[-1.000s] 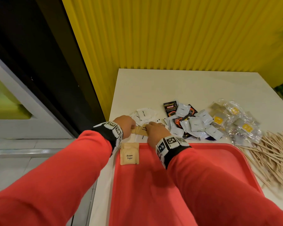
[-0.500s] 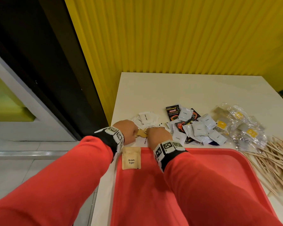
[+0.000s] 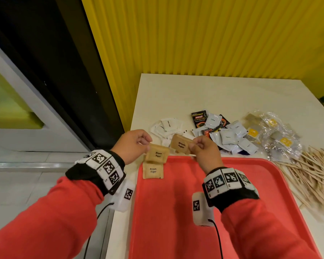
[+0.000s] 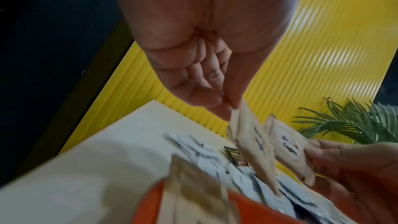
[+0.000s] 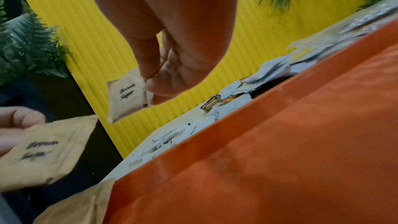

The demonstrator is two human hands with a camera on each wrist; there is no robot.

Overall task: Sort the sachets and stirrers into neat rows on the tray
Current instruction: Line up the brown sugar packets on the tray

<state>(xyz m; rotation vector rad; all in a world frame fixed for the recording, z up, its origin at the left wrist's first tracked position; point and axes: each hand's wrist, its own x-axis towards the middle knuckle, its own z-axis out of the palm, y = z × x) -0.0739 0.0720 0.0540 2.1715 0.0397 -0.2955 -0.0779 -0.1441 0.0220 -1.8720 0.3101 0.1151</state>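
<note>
A brown sugar sachet (image 3: 157, 153) is pinched by the left hand (image 3: 131, 143), another sachet (image 3: 181, 144) by the right hand (image 3: 206, 152); corner-only grips by the fingers (image 4: 233, 98) risk a drop onto the tray (image 3: 251, 184), spoiling rows.

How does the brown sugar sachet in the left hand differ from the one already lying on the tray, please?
The held sachet hangs in the air, pinched by the left hand; the tray sachet lies flat in the far-left corner of the red tray. The held sachet is tilted; the tray sachet sits square to the tray's edge. Both are tan and labelled "Brown Sugar".
</note>
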